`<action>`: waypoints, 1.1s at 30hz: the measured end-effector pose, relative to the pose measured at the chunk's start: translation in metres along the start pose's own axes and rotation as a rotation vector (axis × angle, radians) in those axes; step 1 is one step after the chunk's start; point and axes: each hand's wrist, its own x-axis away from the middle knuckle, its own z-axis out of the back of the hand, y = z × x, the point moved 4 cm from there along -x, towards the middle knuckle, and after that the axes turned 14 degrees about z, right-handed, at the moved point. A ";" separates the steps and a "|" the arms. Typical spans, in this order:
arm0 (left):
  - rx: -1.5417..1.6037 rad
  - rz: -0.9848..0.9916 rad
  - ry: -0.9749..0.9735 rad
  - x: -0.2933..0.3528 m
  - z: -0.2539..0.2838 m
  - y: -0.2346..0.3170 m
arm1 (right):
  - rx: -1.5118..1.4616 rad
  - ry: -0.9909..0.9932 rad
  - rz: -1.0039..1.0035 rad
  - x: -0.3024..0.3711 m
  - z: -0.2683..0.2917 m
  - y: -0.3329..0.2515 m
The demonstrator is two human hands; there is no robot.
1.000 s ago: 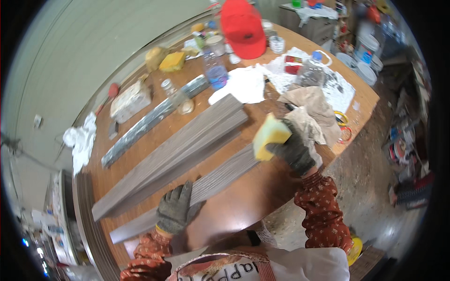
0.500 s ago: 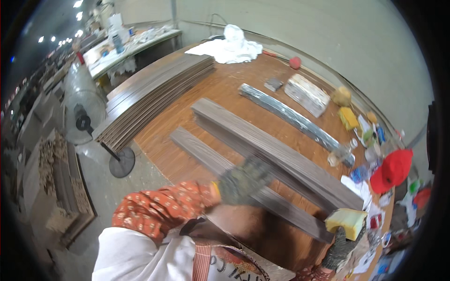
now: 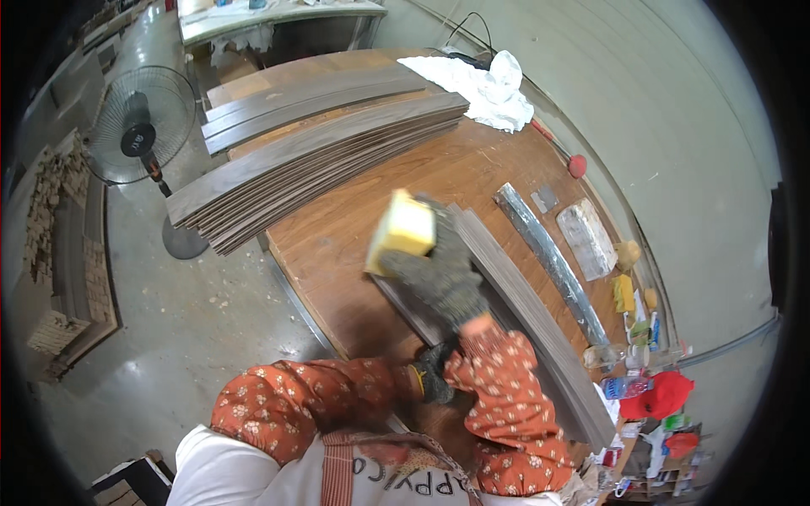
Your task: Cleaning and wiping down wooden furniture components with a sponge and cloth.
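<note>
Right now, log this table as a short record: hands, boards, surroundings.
Right hand: gloved, gripping a yellow sponge at the far end of a narrow grey board
Left hand: gloved, near that board; fingers mostly hidden
Right of board: grey boards, silvery bar
Far end of table: board stack, crumpled white cloth
Floor, left: black pedestal fan

The right sleeve (image 3: 510,392) partly hides the left hand (image 3: 436,375), and the sponge (image 3: 407,228) and right hand (image 3: 440,274) look blurred.

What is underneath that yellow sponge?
Just below the sponge, held in the right hand, a grey strip shows against the brown tabletop. What lies directly under the sponge is covered, so whether it touches the strip can't be told.
</note>
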 end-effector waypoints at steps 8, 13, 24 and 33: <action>-0.617 0.173 -0.387 -0.004 -0.057 0.005 | 0.521 -0.449 -0.078 -0.055 -0.025 0.032; 0.471 0.228 0.118 -0.005 -0.002 -0.006 | 0.413 -0.602 0.014 -0.043 -0.034 0.016; 0.083 0.071 -0.158 -0.021 0.021 0.029 | 0.287 -0.032 0.026 -0.031 0.032 -0.030; -0.024 0.286 -0.084 -0.024 0.009 0.016 | 0.080 -0.155 -0.235 -0.031 -0.011 -0.002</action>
